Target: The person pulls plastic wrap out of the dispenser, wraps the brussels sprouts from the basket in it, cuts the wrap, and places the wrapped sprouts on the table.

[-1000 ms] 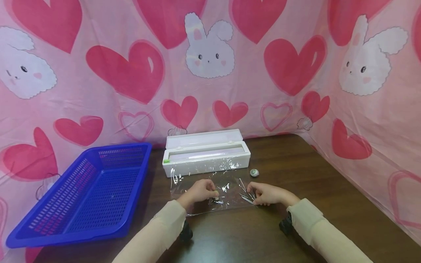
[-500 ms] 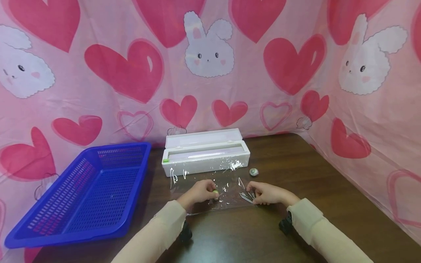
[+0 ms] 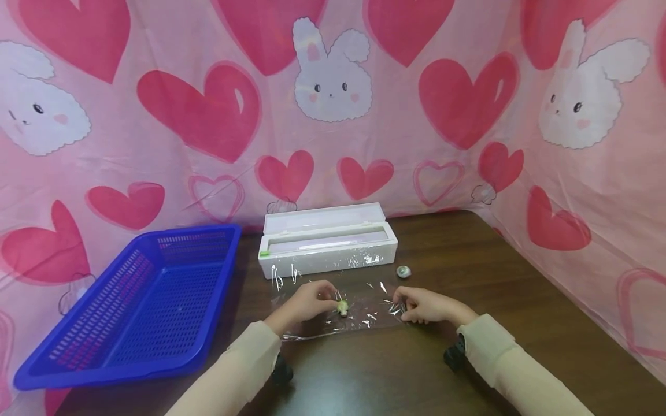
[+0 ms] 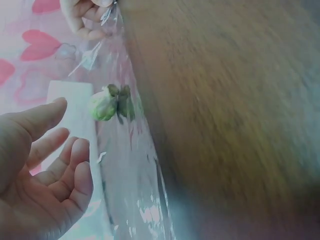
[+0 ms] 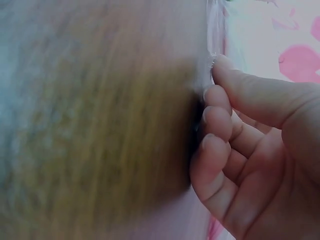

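Observation:
A small pale green Brussels sprout (image 3: pixel 342 308) with a brownish stem end lies on a sheet of clear cling film (image 3: pixel 364 323), which stretches from the white film dispenser (image 3: pixel 333 261) toward me. My left hand (image 3: pixel 311 301) is just left of the sprout. In the left wrist view its fingers are loosely bent and hold nothing, with a gap to the sprout (image 4: pixel 104 104). My right hand (image 3: pixel 428 305) pinches the film's right corner between thumb and index finger (image 5: pixel 217 97), where the film is bunched in creases.
A blue plastic basket (image 3: pixel 229 271) stands at the left. The dispenser's lid (image 3: pixel 325 217) is raised behind it. A small film-wrapped ball (image 3: pixel 403 271) sits on the brown table (image 3: pixel 442 248) beyond my right hand. Pink patterned cloth (image 3: pixel 208 127) hangs behind the table.
My left hand has let go of the sprout and drawn slightly left, so the sprout shows on the film. The right hand stays at the film corner, whose creases have shifted.

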{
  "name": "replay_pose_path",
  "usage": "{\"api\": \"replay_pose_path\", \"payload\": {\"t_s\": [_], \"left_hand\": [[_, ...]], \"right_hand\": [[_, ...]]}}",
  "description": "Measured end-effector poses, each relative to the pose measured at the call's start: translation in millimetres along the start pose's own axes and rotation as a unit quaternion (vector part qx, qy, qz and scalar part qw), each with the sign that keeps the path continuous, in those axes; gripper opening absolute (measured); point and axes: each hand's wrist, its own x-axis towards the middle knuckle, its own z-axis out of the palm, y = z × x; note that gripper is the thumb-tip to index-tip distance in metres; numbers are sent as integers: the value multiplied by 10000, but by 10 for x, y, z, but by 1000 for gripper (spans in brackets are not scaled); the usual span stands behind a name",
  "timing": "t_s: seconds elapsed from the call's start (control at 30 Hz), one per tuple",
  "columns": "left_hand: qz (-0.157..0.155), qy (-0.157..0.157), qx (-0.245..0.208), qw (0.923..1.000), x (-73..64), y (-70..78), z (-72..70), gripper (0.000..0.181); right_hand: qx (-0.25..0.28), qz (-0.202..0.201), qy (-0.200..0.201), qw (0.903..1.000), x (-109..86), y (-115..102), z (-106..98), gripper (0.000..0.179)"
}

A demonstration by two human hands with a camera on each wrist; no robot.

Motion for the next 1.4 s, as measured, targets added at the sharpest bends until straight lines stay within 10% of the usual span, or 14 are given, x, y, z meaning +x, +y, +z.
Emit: {"api": "replay_pose_path", "payload": {"t_s": [1.4], "left_hand": [[-173,263,672,9972,-1063,-464,-381,23]], "right_hand": [[-276,-514,-281,9979,-34,80,2,14]]}}
